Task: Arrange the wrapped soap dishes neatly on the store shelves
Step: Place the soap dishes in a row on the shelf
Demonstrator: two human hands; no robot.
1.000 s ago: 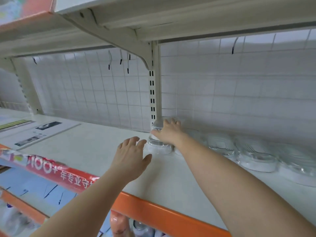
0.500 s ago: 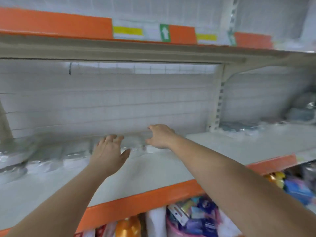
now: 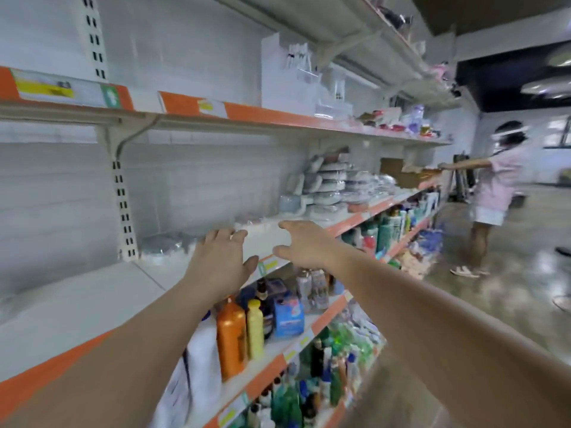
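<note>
Clear plastic wrap catches the light on a soap dish sitting at the back of the white shelf, just beside the slotted upright. Further along the same shelf, towards its far end, a heap of wrapped dishes is stacked in uneven piles, some leaning against the back wall. Between the lone dish and that heap, the shelf top shows only a blurred glint of wrapping near the back, too smeared to name.

Both hands reach out over the shelf's orange front edge and hold nothing. The left hand is spread, fingers straight and slightly apart, palm down, its fingertips near the lone dish but not plainly touching it. The right hand is also spread and relaxed, thumb out to the side, hovering over the front edge and well apart from the heap.

Judging by this, the work is only partly done: at least one dish is set at the back, while the bulk is piled loosely at the far end and needs bringing over and lining up. The next move likely calls for reaching to that heap.

Bottles fill the lower shelf, and another person stands at the aisle's far end.
</note>
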